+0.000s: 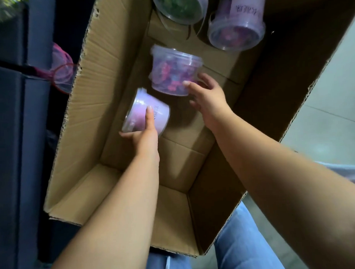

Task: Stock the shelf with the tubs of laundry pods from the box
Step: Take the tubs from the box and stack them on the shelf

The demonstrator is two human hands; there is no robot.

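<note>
Inside the open cardboard box (87, 109), head view, four tubs are visible. Both bare forearms reach down into it from the near edge.

Left hand (144, 135): clamped on the lilac-label tub (136, 107), with the thumb laid across its side wall and the fingers wrapped underneath. This tub is tilted, with its lid end toward the left box wall. It sits mid-box, close to that wall.

Right hand (207, 95): gripping the clear tub (174, 72). The thumb tip is on the lower front wall and the fingers curl round the right side. Pink and purple pods show through the plastic, and the lid rim is at the top. The clear tub is just beyond and right of the lilac-label one, with a small gap between them.

Can't tell if either held tub is off the box floor. Both are slightly motion-blurred.

Far end of the box: the green tub (178, 5) is partly cut off by the top edge. The far purple tub (237, 25) is beside it on the right, with handwriting on its wall that is too small to read. Neither hand is touching these two, and both are well apart from the held pair.

Outside the box, left: a pink mesh item (63, 76) sits against a dark panelled surface (9, 120), and I can't tell what either one is. Right: pale floor tiles (332, 100). Bottom: blue jeans (242, 242) below the near box edge.
</note>
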